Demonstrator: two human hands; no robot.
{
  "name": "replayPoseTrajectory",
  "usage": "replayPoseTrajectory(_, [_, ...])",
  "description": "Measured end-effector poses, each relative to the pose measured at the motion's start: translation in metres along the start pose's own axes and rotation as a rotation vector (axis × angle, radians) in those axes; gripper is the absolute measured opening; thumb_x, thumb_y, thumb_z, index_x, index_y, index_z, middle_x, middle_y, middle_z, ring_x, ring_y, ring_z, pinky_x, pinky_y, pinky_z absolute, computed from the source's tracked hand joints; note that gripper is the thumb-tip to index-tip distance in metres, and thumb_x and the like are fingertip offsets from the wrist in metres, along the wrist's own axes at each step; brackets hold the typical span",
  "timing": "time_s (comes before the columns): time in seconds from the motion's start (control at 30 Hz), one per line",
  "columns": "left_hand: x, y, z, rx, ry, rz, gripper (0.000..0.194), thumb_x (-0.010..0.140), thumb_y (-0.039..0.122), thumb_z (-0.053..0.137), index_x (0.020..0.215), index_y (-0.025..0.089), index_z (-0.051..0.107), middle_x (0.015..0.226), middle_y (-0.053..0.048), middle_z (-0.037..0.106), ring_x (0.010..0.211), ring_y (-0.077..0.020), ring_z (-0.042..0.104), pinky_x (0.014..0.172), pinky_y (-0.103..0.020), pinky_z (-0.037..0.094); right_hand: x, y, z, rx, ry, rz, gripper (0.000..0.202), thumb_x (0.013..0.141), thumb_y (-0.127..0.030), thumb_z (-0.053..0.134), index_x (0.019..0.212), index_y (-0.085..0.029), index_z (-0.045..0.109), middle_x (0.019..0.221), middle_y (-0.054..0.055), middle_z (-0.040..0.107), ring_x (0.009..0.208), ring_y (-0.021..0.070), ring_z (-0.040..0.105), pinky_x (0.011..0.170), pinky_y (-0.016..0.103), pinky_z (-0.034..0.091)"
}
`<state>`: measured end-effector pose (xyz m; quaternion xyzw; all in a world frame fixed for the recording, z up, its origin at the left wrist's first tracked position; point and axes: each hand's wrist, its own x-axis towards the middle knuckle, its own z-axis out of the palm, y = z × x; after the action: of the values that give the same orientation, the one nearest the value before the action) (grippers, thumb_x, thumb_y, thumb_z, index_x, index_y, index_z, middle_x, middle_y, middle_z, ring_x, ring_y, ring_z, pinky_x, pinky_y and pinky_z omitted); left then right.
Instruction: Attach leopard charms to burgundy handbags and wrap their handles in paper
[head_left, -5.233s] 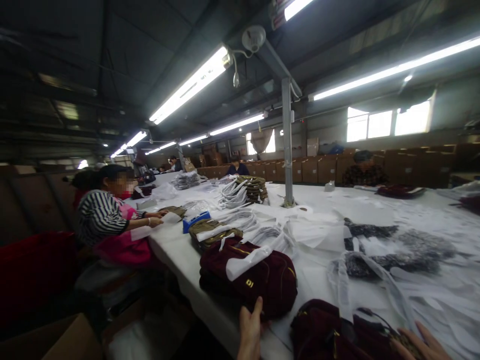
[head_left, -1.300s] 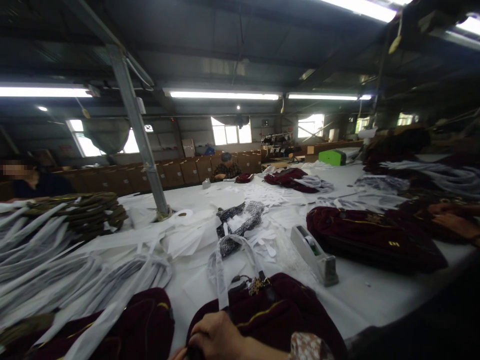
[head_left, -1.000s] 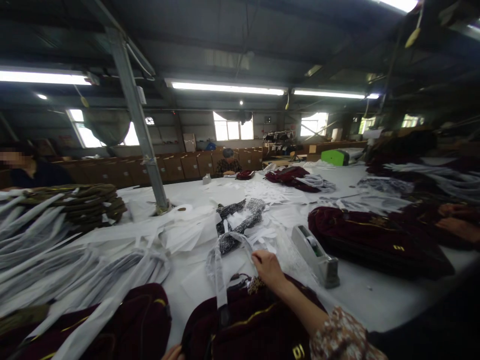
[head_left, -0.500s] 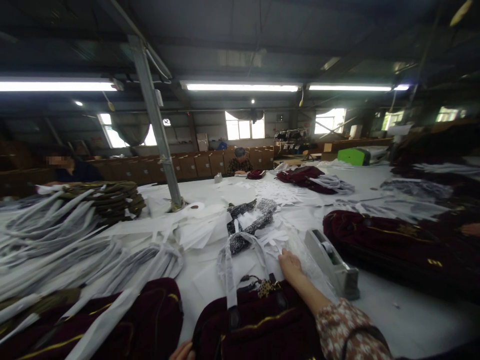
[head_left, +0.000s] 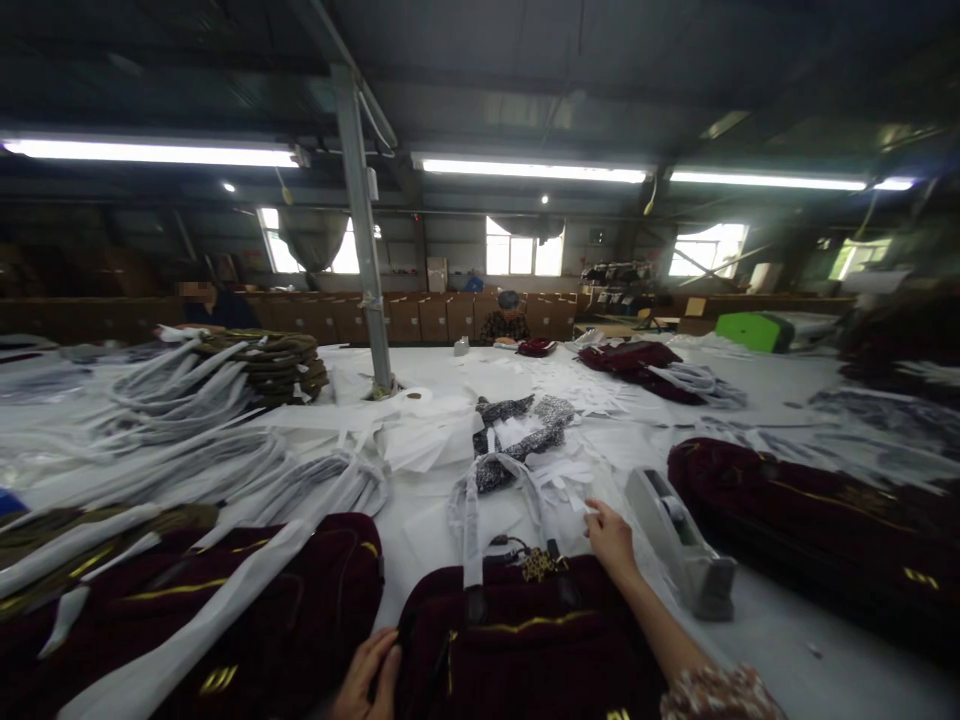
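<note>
Touches the left side of the dark red bag, set toward the near edge of the table, with the bent fingers of the left hand; cannot confirm a grip. Extends the right hand beyond the bag's top, with partly curled fingers near paper slips; cannot tell whether pinching one. Has a tape dispenser just to its right.

Right arm: bare hand, slim wrist and bare forearm, followed by a patterned sleeve. The sleeve ends partway along the forearm. Fabric: brown ground with a whitish, irregular all-over print; the exact motif is blurred. The cloth is loose and bunched into soft folds at its end. Left arm: bare hand with slender, rounded-tip fingers; the remainder falls below the view.
</note>
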<state>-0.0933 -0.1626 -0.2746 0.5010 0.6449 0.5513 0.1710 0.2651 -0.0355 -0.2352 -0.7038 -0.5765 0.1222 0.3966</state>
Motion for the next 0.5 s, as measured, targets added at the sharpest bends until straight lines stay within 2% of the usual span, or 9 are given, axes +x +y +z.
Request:
replayPoseTrajectory(0.07, [0.001,-0.006,0.000,-0.004,-0.034,0.010,0.041,0.065,0.058,0.056,0.078,0.023,0.070,0.089,-0.002,0.070,0.086,-0.0224,0.064,0.083,-0.032,0.052,0.001,0.002,-0.002,0.090,0.043,0.042,0.041,0.076,-0.029,0.040,0.105,-0.010,0.063,0.076,0.007,0.069,0.075,0.0205,0.064,0.075,0.029,0.044])
replayPoseTrajectory(0.13, [0.002,-0.013,0.000,-0.008,-0.048,0.012,0.040,0.064,0.058,0.057,0.080,0.023,0.071,0.091,-0.002,0.070,0.088,-0.0230,0.064,0.085,-0.033,0.051,0.000,0.003,-0.004,0.184,0.054,0.065,0.038,0.072,-0.034,0.047,0.094,-0.010,0.066,0.076,0.008,0.069,0.079,0.0233,0.063,0.076,0.031,0.044])
replayPoseTrajectory(0.2, [0.002,-0.018,0.000,-0.009,-0.046,0.000,0.041,0.064,0.058,0.057,0.081,0.023,0.071,0.093,-0.002,0.070,0.089,-0.0235,0.064,0.087,-0.034,0.050,-0.001,0.002,-0.005,0.290,0.041,0.090,0.037,0.069,-0.041,0.052,0.082,-0.011,0.068,0.069,0.006,0.068,0.073,0.0238,0.063,0.070,0.031,0.046])
replayPoseTrajectory(0.27, [0.002,-0.019,0.001,-0.009,-0.053,-0.017,0.041,0.065,0.057,0.057,0.082,0.023,0.071,0.094,-0.002,0.070,0.091,-0.0242,0.063,0.089,-0.035,0.049,-0.003,-0.001,-0.005,0.406,0.026,0.128,0.039,0.066,-0.047,0.055,0.077,-0.010,0.066,0.060,0.004,0.065,0.062,0.0214,0.061,0.058,0.029,0.046])
replayPoseTrajectory(0.37, [0.001,-0.018,0.001,-0.023,-0.068,-0.030,0.041,0.066,0.056,0.056,0.083,0.022,0.071,0.096,-0.003,0.069,0.094,-0.0247,0.063,0.090,-0.036,0.048,-0.005,-0.011,-0.006,0.584,0.006,0.190,0.045,0.063,-0.050,0.058,0.084,-0.011,0.063,0.057,0.002,0.062,0.053,0.0170,0.060,0.047,0.024,0.043])
replayPoseTrajectory(0.5, [0.002,-0.017,0.002,-0.056,-0.064,-0.038,0.042,0.065,0.057,0.057,0.082,0.022,0.071,0.095,-0.004,0.069,0.093,-0.0246,0.063,0.089,-0.037,0.048,-0.012,-0.032,-0.014,0.766,-0.048,0.206,0.052,0.056,-0.046,0.067,0.096,-0.013,0.060,0.071,0.004,0.066,0.063,0.0158,0.063,0.052,0.022,0.047])
